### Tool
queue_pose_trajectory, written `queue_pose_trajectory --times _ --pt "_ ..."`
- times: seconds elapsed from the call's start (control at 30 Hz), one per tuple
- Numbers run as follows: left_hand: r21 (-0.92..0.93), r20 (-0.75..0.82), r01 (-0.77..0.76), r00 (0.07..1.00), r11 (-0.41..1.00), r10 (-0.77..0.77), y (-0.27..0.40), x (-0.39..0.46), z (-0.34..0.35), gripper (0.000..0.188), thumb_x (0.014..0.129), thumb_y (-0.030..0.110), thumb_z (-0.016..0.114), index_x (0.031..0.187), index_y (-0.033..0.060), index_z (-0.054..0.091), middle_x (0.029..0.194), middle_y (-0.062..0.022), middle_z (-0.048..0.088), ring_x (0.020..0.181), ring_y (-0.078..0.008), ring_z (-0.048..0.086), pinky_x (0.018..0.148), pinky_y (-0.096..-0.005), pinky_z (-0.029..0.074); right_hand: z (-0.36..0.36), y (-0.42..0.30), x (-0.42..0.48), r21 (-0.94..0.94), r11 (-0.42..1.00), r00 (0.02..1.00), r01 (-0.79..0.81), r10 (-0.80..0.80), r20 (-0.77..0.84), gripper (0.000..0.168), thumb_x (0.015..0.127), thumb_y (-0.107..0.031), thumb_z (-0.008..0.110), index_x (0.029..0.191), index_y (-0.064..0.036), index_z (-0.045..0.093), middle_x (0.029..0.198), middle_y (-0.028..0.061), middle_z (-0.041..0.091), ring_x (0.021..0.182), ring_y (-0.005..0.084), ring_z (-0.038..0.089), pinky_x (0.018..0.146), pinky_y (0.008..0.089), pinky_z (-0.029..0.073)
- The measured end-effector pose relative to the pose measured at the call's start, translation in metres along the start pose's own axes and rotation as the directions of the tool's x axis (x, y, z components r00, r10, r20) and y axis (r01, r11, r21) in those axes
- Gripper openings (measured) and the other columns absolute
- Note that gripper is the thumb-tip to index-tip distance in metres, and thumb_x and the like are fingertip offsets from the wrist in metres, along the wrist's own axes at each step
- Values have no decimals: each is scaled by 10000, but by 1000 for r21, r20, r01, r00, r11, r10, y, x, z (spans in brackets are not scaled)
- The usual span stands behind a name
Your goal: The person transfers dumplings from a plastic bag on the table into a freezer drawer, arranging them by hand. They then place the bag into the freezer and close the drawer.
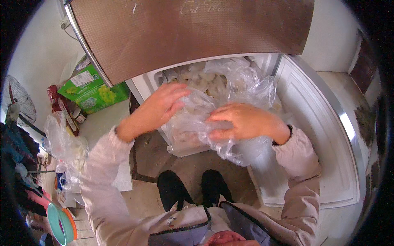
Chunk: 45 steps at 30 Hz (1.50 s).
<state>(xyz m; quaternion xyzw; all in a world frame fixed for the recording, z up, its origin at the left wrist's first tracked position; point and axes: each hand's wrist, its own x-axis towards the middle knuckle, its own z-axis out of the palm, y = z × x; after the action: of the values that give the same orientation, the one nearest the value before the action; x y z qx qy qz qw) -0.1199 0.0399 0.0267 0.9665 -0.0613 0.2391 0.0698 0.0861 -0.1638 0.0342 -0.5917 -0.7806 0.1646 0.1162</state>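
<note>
A clear plastic drawer [177,150] is pulled out of the lower compartment of a refrigerator, and transparent plastic bags [246,81] fill it. Pale, lumpy contents show through the bags towards the back. My left hand [163,103] is at the drawer's left side, fingers apart and slightly blurred, next to the bag film. At the right, my right hand [243,121] has its thumb and fingers around crumpled film of a clear plastic bag [224,150], which hangs over the drawer's front. What is inside that bag cannot be made out.
The white inner side of the lower door [311,132] stands swung out at right. The brown upper door [190,33] is above the drawer. At left, a green carton [98,89], a jar [79,115] and plastic bags [60,135] rest on a white surface [107,132]. A fan [18,101] and basins [58,223] are farther left.
</note>
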Motion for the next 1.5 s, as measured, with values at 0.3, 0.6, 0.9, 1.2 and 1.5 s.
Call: queue_pose_trajectory --times 0.3,0.6,0.9,1.2,1.5 --pt "-271 435 121 900 955 9 17 -3 21 355 940 331 581 1048 -3 636 899 -220 644 839 -374 633 752 -440 496 6 37 37 -97 995 994 6 5 110 287 815 -210 633 1042 -36 640 865 155 621 809 335 605 716 432 463" --pt "-340 464 201 885 919 -22 21 5 11 354 938 338 593 1002 -6 641 833 -191 647 776 -338 638 720 -402 502 -13 52 38 -83 990 975 117 -98 201 240 868 -243 603 1015 -63 663 882 134 653 793 226 605 707 386 470" --pt "-278 446 50 891 959 82 15 -3 16 352 921 291 628 1085 -20 618 1068 -177 601 986 -349 607 855 -412 479 -24 102 50 -574 673 882 -466 402 -246 500 939 -233 540 1433 -192 469 1547 66 357 1391 340 355 1066 556 376" --pt "-414 318 76 946 907 65 27 11 46 340 926 273 626 1060 -39 611 1054 -219 614 962 -387 610 853 -439 478 -30 111 44 -545 705 890 -453 394 -229 453 946 -262 559 1373 -113 540 1489 96 447 1328 316 450 1030 472 434" --pt "-464 341 -70 906 883 251 12 14 66 312 963 199 549 1169 -31 590 1161 -213 612 1076 -383 593 928 -428 467 -19 -16 10 -29 995 991 -93 95 93 373 974 -371 558 1100 -45 688 1006 183 708 934 364 667 824 412 509"
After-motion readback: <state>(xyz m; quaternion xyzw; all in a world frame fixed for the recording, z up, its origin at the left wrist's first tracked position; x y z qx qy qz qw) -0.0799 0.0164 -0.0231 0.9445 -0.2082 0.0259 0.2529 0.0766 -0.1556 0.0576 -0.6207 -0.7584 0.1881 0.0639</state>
